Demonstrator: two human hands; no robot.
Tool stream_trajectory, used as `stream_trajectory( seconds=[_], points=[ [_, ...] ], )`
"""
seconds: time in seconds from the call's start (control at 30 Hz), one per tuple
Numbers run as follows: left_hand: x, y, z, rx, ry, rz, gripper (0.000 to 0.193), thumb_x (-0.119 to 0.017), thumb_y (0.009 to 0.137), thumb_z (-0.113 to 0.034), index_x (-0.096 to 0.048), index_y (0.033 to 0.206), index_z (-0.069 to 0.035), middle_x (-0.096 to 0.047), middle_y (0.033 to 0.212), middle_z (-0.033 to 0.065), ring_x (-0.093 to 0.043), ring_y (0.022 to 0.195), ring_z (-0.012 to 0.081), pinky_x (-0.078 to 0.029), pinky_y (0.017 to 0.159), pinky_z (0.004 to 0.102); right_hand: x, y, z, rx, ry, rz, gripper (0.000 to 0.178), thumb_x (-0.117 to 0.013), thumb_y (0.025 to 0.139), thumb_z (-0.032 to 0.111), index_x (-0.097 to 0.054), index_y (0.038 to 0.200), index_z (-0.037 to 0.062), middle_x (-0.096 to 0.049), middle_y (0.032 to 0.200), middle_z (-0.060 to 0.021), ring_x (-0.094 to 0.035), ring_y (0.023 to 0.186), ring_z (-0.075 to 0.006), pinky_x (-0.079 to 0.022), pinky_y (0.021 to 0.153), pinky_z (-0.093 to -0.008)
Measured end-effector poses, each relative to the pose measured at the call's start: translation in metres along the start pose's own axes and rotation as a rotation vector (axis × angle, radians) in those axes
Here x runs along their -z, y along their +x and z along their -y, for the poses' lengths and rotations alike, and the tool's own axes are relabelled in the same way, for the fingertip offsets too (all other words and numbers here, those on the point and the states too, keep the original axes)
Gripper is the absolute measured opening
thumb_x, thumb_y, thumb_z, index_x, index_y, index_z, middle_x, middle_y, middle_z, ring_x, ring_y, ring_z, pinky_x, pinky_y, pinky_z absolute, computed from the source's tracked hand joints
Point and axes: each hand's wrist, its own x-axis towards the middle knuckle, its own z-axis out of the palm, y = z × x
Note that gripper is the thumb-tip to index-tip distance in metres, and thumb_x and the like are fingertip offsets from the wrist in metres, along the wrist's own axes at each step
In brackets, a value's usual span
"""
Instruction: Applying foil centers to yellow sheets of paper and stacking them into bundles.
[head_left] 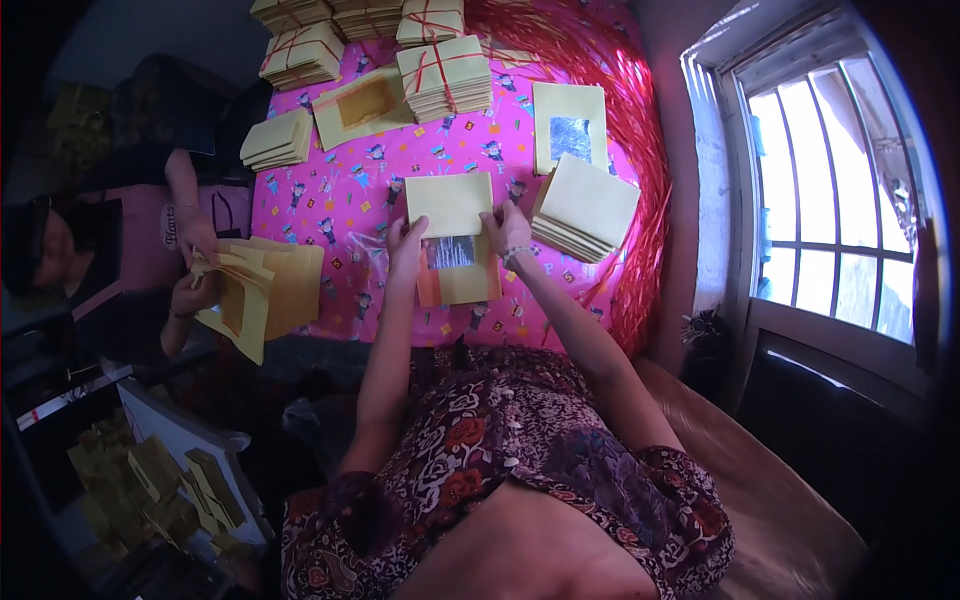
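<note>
Envelope: likely light, creasable; grip sides.
Left hand, right hand: clamped on opposite sides.
Tabletop: near front edge.

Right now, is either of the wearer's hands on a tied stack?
No: the left hand and right hand hold yellow paper, apart from the nearest tied stack.

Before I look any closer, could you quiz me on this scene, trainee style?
1. True or false: the left hand and right hand both touch the cream paper.
2. What lies along the right side of the pink tablecloth: (a) blue ribbon, (b) red strands, (c) scissors?
3. On which side of the picture is the other person?

Key: 1 true; 2 b; 3 left.
</note>
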Motion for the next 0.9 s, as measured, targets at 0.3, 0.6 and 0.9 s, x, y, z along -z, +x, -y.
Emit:
stream_trajectory(
  seconds=[0.3,0.6,0.9],
  points=[
    [0.016,-0.056,-0.046,-0.091,0.149,0.409,0.031,-0.059,0.085,-0.006,-0.050,0.114,-0.003,-0.063,0.098,0.0035,-0.058,0.081,0.0056,-0.044,0.064,0.0207,0.032,-0.054,0.029,-0.018,0.506,0.040,0.047,-0.059,0.087,0.018,-0.036,0.121,-0.0058,-0.057,0.099,-0.0199,-0.060,0.088,-0.0284,-0.049,0.076,-0.0360],
    [-0.009,-0.126,0.019,-0.265,0.560,0.508,0.041,-0.063,0.083,-0.013,-0.048,0.119,-0.004,-0.061,0.103,0.0115,-0.061,0.087,0.0149,-0.049,0.074,0.0287,0.102,-0.137,-0.089,-0.236,0.734,-0.040,0.032,-0.055,0.088,0.008,-0.039,0.114,0.0013,-0.058,0.096,-0.0115,-0.058,0.085,-0.0157,-0.049,0.073,-0.0281],
    [0.013,-0.143,0.040,-0.277,0.534,0.295,0.028,-0.058,0.086,-0.010,-0.054,0.114,-0.004,-0.062,0.102,0.0077,-0.059,0.085,0.0118,-0.047,0.074,0.0255,0.122,-0.127,-0.096,-0.198,0.017,-0.038,0.034,-0.063,0.082,0.016,-0.044,0.104,-0.0019,-0.059,0.092,-0.0202,-0.060,0.080,-0.0348,-0.048,0.070,-0.0409]
  ],
)
